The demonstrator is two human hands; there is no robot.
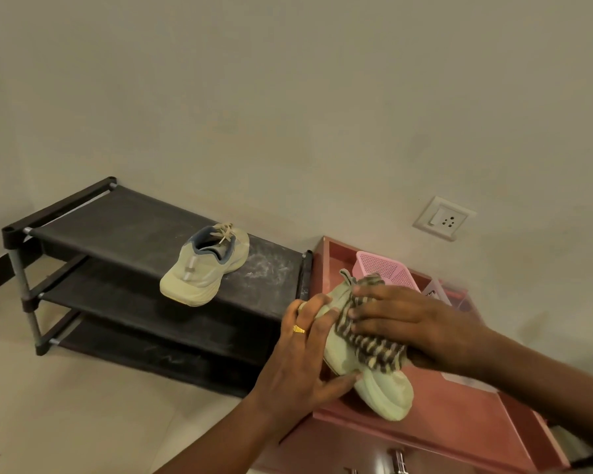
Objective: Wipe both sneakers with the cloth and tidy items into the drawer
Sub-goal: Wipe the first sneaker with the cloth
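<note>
Head view: my left hand grips the sneaker over the drawer; my right hand presses the cloth flat on it. Pressing harder could, I judge, twist the sneaker loose.

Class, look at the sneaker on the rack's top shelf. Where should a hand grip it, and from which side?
Probably pinch the sneaker at its heel collar, coming from the front: its heel juts over the rack edge and its opening faces up.
</note>
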